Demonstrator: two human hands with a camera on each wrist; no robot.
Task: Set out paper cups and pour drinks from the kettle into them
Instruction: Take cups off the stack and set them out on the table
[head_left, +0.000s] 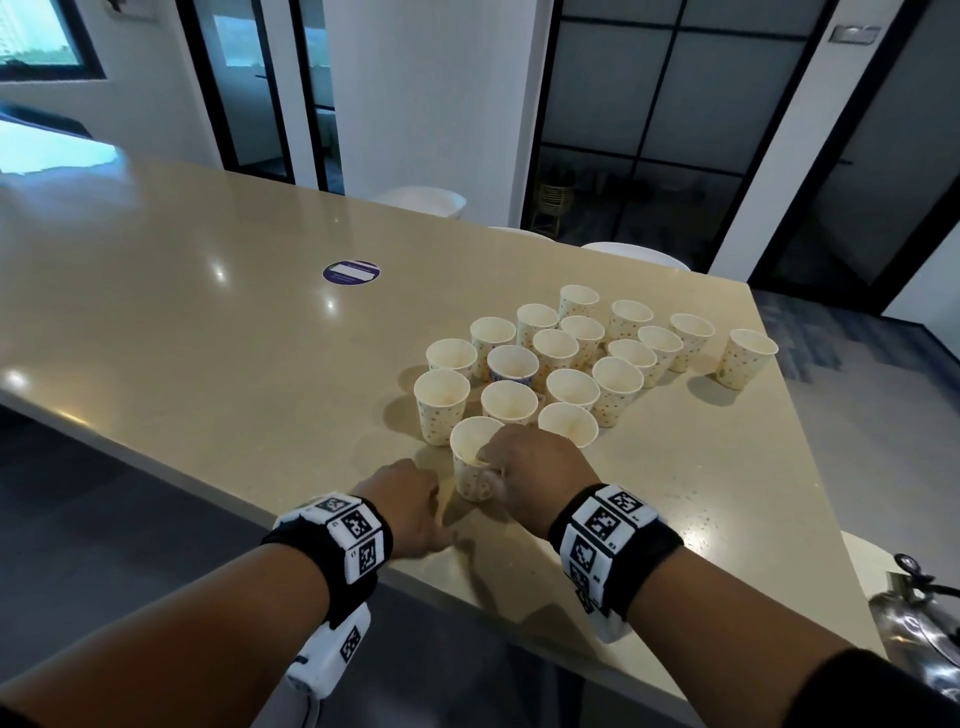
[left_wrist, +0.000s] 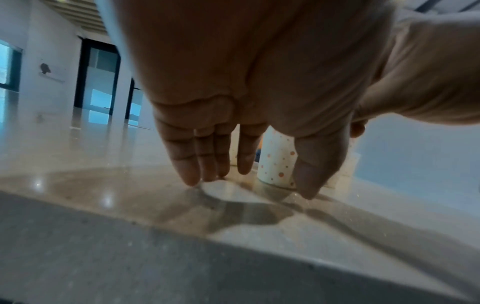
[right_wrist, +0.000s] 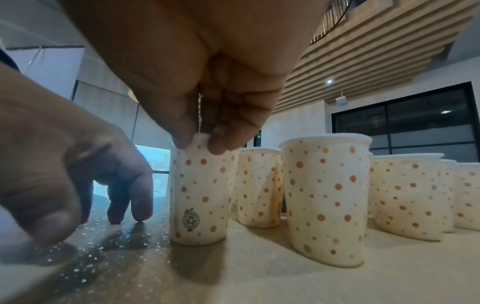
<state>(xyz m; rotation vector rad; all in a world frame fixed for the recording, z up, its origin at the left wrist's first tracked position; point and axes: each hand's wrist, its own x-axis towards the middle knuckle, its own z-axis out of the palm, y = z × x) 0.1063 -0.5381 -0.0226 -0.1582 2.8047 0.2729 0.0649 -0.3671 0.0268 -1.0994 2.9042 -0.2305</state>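
Note:
Several white paper cups with orange dots stand clustered on the beige table (head_left: 208, 338). The nearest cup (head_left: 469, 480) (right_wrist: 200, 195) stands upright on the table close to the front edge. My right hand (head_left: 491, 465) (right_wrist: 198, 142) pinches its rim between thumb and fingers. My left hand (head_left: 415, 501) (left_wrist: 249, 189) is just left of that cup, holding nothing, its straight fingers (left_wrist: 191, 174) touching the tabletop. A steel kettle (head_left: 914, 618) shows at the lower right, past the table's corner and away from both hands.
The other cups (head_left: 571, 358) (right_wrist: 324, 195) fill the area right behind and to the right of the held cup. A round purple sticker (head_left: 351, 272) lies mid-table. White chairs (head_left: 426, 200) stand along the far side. The table edge runs just under my wrists.

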